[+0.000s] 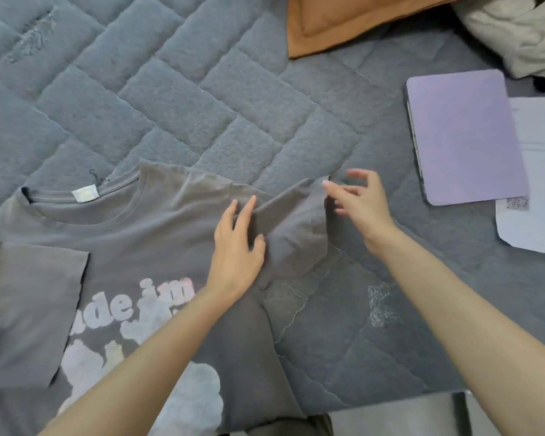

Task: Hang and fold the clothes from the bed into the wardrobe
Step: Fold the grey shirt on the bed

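Grey T-shirt (158, 234) lies flat on the bed (170, 105), print up. Your left hand (236, 247) presses it with straight fingers. Your right hand (359, 202) is spread open at the sleeve (293, 221) edge and holds nothing. That sleeve is bunched, so it may fold crooked. A purple case (466, 136) and paper (538, 171) lie close by on the fuzzy bed.

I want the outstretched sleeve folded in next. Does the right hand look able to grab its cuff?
Probably yes: the right hand hovers open beside the sleeve cuff, with nothing between; the left hand presses the shirt flat.
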